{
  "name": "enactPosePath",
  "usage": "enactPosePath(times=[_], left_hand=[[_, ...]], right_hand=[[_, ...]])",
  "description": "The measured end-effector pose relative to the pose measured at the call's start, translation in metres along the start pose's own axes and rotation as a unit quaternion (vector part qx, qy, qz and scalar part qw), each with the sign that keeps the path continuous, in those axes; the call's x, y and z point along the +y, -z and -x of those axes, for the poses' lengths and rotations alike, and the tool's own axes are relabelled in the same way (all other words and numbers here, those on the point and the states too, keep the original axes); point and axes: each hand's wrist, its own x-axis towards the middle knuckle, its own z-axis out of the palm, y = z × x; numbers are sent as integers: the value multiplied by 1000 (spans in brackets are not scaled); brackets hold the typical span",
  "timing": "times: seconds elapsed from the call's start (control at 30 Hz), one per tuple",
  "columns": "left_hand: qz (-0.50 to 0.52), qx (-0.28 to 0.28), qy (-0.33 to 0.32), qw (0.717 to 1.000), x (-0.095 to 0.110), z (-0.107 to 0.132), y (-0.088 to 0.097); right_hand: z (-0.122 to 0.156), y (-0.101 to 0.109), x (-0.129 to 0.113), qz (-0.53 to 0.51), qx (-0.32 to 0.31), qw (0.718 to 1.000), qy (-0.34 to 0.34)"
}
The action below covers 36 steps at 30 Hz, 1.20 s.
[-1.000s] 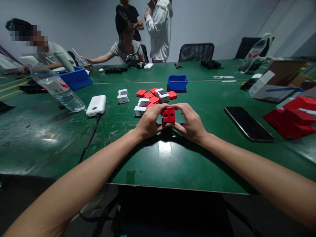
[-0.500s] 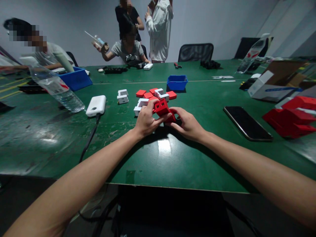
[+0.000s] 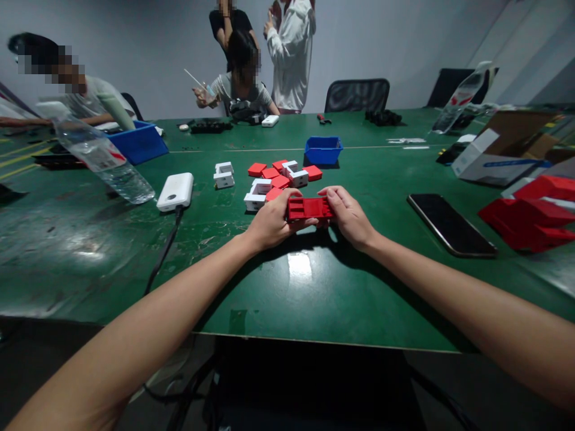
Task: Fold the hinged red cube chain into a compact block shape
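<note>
A red plastic part (image 3: pixel 313 208) with a recessed, slotted face is held level above the near middle of the table. My left hand (image 3: pixel 272 221) is closed on its left end, the fingers partly under it. On the right end, my right hand (image 3: pixel 349 216) grips it with the thumb on top. Just beyond my left hand lie several flat red pieces (image 3: pixel 270 173) in a loose group. Among them are white U-shaped brackets, one close to my left hand (image 3: pixel 257 195) and one farther back (image 3: pixel 296 174). A third white bracket (image 3: pixel 223 175) stands apart to the left.
Left of my hands is a white power bank (image 3: pixel 175 192) with a black cable, beside a leaning water bottle (image 3: pixel 101 157). A small blue bin (image 3: pixel 323 150) stands behind the pieces. To the right are a phone (image 3: pixel 450 224) and red parts (image 3: pixel 532 215). Several people are across the table.
Both hands have turned the red part from a tilted, end-on pose to a level one, its slotted face showing. My right hand has shifted its grip. A person opposite has lowered a held cup.
</note>
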Motion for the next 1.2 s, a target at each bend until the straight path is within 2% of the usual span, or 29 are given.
enactPosePath(times=[0.13,0.33,0.53,0.67,0.83,1.03,1.2], left_hand=[[-13,13,45,999,2,0,-3],[22,71,96,993,-1,-1,-2],[-8,60,95,994,-1,-1,0],[-36,47,71,996,0,0,0],[-56,26,50,997,-2,-1,-1],[-81,-32,55,995,-4,-1,-1],[-67,-32,12,997,-4,-1,-2]], right_hand=[[0,-1,-3,-9,-12,1000,16],[2,-4,-2,-4,-60,997,52],[0,-1,5,35,-80,993,82],[0,0,4,77,-66,992,76],[1,0,2,94,-16,993,63],[6,-7,-4,96,48,989,106],[11,-10,-11,104,66,985,117]])
